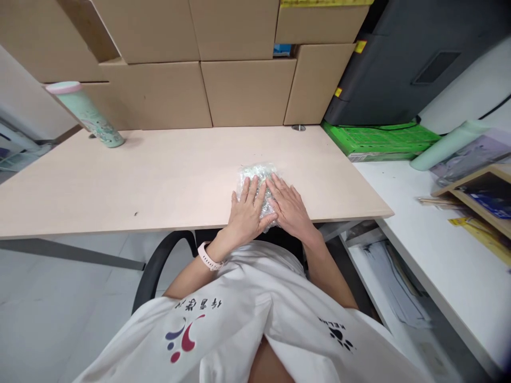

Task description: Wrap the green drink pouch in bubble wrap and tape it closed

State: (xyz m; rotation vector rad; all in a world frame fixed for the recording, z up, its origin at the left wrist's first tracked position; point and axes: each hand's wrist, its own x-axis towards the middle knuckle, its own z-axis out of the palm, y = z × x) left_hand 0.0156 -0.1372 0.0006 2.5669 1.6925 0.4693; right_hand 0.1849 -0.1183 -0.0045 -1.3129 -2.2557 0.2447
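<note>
A sheet of clear bubble wrap [258, 170] lies near the front edge of the wooden table [175, 175], crinkled and shiny, with its near end at the edge. Flat on its left part rests my left hand [248, 213], fingers spread and pointing away from me. My right hand [289, 207] presses on the right part in the same way, fingers stretched out. The two hands almost meet in the middle and cover much of the wrap. Whether anything lies inside or under it I cannot tell.
Cardboard boxes [247, 93] are stacked along the table's back edge. A mint-green tumbler [90, 117] stands at the back left. To the right, a dark grey case [383, 74] sits on a green box [383, 139], beside a white side desk [439, 250] with a wooden organizer [475, 186].
</note>
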